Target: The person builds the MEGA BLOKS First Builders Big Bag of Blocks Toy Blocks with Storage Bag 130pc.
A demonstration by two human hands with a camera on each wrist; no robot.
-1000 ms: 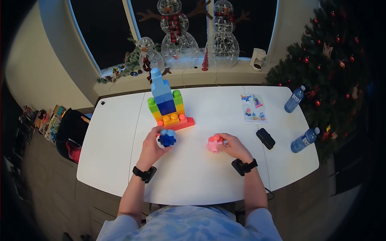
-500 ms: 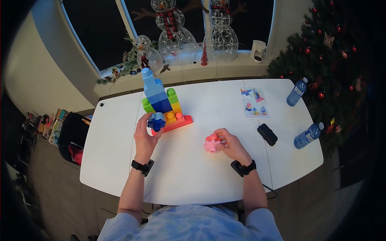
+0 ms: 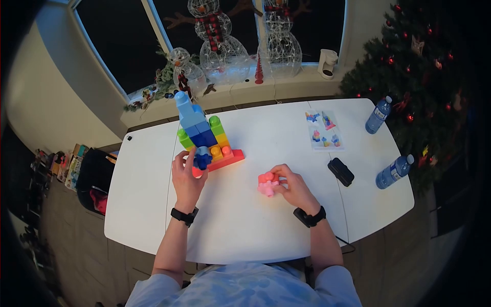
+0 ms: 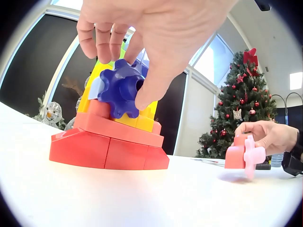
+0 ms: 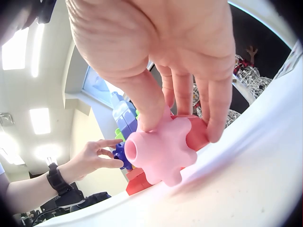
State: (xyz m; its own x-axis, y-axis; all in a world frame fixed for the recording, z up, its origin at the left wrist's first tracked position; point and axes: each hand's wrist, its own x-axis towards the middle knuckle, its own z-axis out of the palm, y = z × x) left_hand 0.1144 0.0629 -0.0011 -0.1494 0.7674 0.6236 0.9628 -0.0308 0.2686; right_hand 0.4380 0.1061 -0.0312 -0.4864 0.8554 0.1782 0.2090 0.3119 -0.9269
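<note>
My left hand (image 3: pixel 187 179) holds a dark blue gear (image 4: pixel 124 89) with a light blue block (image 4: pixel 96 87) behind it, thumb and fingertips on its edge. This piece is right at the lower front of a block tower (image 3: pixel 203 137), just over the coral studs in the left wrist view. The tower has a red sloped base (image 4: pixel 106 150), yellow and green sides, and a blue column. To the right, my right hand (image 3: pixel 295 188) grips a pink gear (image 5: pixel 163 149) joined to a coral block (image 3: pixel 268 177), low over the white table (image 3: pixel 240 225).
A picture sheet (image 3: pixel 325 131) of block models lies at the back right. Nearer are a black case (image 3: pixel 341 172) and two water bottles (image 3: pixel 378 115) along the right side. Behind the table stand wire snowmen (image 3: pixel 221 51) and a Christmas tree (image 3: pixel 409 82).
My left hand has carried the blue gear forward and left, up against the tower's lower front. My right hand stays nearly in place with the pink gear. The head view has shifted slightly.
</note>
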